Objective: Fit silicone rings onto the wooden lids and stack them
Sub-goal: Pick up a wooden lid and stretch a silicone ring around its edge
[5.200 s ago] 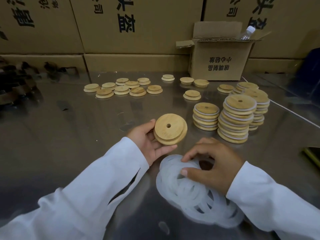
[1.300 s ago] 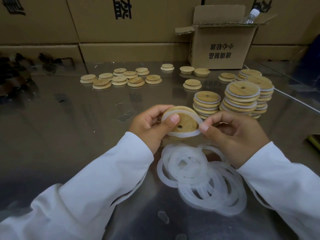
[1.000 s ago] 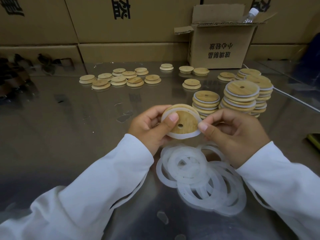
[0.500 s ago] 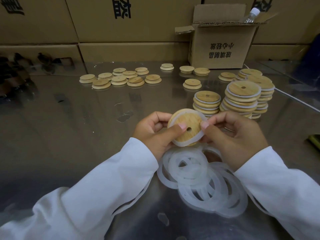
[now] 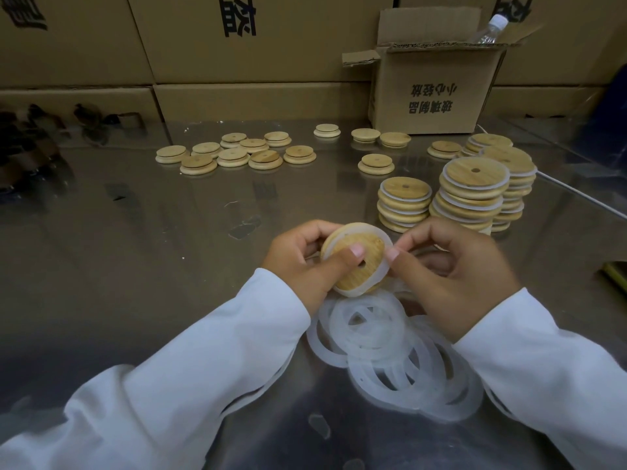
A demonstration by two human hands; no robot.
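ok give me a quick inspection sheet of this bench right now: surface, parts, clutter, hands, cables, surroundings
surface: shiny metal table, reflective, some smudges
job's things: wooden lid in hand, with a silicone ring partly round its rim; loose rings piled just below; ringed stacks at right; bare lids scattered at the far side
clutter: water bottle poking out of the open box; yellow-green object at the right edge, cannot tell what
hands: left hand grips the lid, thumb on its face; right hand pinches the ring
cables: thin white cord across the right side
surroundings: stacked cartons behind the table
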